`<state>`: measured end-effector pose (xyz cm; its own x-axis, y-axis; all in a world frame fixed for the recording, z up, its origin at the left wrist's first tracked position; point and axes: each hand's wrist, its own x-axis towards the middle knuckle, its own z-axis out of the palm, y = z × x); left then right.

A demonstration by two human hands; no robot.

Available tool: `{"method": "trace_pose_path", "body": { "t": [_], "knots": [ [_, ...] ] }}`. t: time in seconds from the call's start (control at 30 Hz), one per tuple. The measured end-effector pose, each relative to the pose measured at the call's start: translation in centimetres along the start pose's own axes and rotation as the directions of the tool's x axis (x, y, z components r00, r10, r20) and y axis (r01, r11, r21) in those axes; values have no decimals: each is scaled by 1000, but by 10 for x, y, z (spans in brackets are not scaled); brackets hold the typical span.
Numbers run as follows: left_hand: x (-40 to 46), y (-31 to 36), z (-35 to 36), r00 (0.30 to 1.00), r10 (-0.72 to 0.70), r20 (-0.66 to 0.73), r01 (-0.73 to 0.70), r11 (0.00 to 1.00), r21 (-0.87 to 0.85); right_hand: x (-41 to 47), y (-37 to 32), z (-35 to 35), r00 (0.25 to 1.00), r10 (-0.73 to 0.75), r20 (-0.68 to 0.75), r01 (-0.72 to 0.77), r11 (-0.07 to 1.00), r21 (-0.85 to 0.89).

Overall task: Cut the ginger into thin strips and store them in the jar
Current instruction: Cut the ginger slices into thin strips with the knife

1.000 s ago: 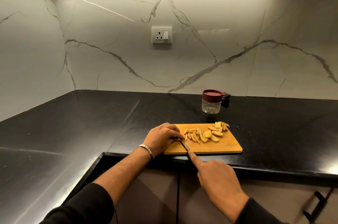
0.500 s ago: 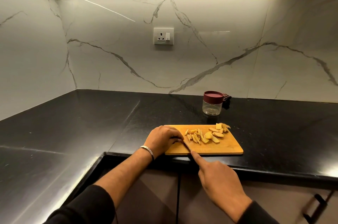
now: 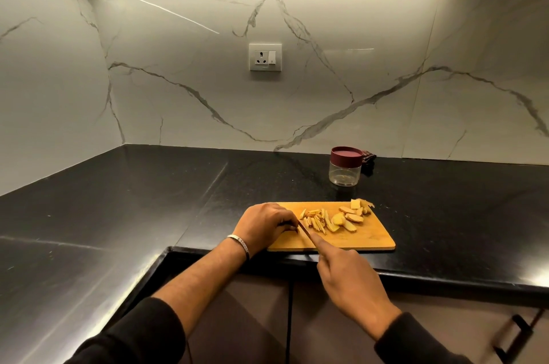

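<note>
**Ginger on the board, knife at its left edge**

The ginger strips (image 3: 315, 219) lie in a loose heap near the middle of the cutting board (image 3: 368, 237); thicker ginger slices (image 3: 350, 216) sit toward the board's far right corner; the knife (image 3: 304, 230) angles across the board's left part; the right hand (image 3: 349, 280) grips it, forefinger stretched along the blade's back; the left hand (image 3: 264, 224) rests curled on the board's left end, whether it pins a piece I cannot tell; the lidded jar (image 3: 345, 166) stands beyond the board on the black counter (image 3: 118, 200).
</note>
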<state>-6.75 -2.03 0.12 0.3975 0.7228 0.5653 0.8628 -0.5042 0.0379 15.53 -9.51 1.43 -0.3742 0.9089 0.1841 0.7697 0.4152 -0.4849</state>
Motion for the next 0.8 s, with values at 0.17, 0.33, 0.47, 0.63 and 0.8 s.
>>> {"method": "trace_pose_path", "body": {
  "t": [0.17,0.33,0.47,0.63,0.8],
  "knots": [
    [1,-1,0,998,61,-24,-60,997,44,7,-2,2,1000,-13,26,12,998,59],
    [3,0,-1,994,106,3,-106,990,89,15,-2,3,998,6,70,-13,995,102],
    [3,-1,-1,993,118,6,-118,986,119,19,-4,3,996,-9,85,-1,993,120],
    [3,1,-2,991,132,-16,-128,980,154,29,-3,4,997,-1,73,-6,995,95],
    [3,1,-2,991,133,-23,-127,976,178,34,-2,6,997,4,74,-11,996,93]
  ]
}}
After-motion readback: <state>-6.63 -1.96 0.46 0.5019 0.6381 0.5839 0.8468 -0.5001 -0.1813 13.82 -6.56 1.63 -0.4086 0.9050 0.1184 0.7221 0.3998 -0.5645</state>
